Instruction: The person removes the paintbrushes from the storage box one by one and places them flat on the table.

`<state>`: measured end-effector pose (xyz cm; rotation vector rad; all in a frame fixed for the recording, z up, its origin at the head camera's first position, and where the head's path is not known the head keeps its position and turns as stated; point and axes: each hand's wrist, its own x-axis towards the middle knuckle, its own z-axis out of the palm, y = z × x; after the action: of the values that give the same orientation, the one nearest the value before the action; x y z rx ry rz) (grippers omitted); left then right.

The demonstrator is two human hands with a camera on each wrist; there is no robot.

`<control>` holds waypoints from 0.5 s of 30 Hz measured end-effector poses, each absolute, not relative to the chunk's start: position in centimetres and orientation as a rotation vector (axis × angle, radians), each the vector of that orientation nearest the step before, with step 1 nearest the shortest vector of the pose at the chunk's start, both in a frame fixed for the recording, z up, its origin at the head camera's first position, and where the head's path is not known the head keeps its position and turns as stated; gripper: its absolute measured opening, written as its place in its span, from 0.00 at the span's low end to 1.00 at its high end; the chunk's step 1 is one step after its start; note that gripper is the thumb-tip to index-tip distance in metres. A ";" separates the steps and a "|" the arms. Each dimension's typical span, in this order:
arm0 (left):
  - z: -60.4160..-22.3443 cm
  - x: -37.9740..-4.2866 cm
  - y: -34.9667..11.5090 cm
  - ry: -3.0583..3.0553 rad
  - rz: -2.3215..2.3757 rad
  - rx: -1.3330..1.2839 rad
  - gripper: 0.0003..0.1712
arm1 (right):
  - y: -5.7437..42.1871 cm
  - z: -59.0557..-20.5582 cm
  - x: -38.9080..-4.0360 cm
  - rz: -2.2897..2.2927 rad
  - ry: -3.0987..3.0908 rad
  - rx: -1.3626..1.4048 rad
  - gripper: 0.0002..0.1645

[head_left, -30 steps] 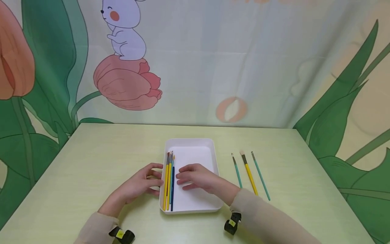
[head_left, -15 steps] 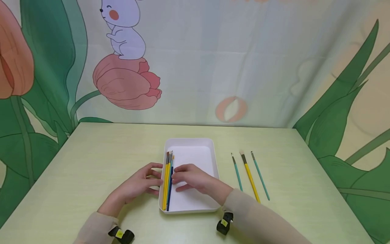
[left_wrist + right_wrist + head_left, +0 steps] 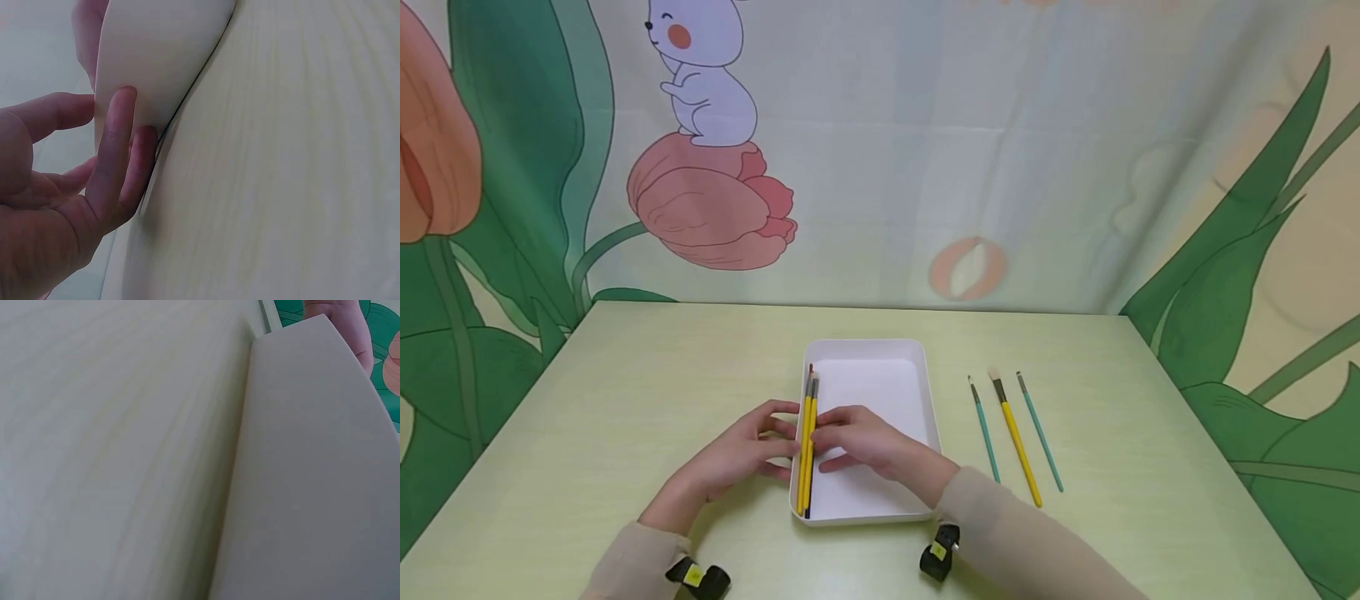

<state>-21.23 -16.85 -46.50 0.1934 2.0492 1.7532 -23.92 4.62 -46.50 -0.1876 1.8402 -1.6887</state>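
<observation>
In the head view, a white tray stands on the table with yellow-handled paintbrushes lined up lengthwise along its left wall. The dark end of another paintbrush peeks out at the near end of the row; the rest of it is hidden. My left hand touches the tray's outer left side, and the left wrist view shows its extended fingertips against the white wall. Inside the tray, my right hand presses against the row from the right, fingers loosely extended. The right wrist view shows mostly the tray's outer wall.
To the right of the tray lie a short teal paintbrush, a wide yellow paintbrush and a longer teal paintbrush. Behind the pale table hangs a printed curtain with flowers and leaves.
My right hand has moved left, and the row of paintbrushes has been pushed closer together against the tray's left wall. My left hand stays in place.
</observation>
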 end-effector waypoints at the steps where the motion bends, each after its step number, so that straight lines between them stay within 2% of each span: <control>1: -46.5 -21.2 -16.9 2.046 1.756 0.195 0.36 | 4.6 -46.6 -23.9 -1.696 1.836 -0.185 0.22; 15: -46.6 -21.2 -17.1 2.028 1.779 0.194 0.35 | 3.3 -46.9 -23.4 -1.740 1.898 -0.147 0.21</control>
<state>-21.17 -17.05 -46.65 0.1944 2.0276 1.7793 -23.41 3.32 -46.89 -0.1472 1.8980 -1.7403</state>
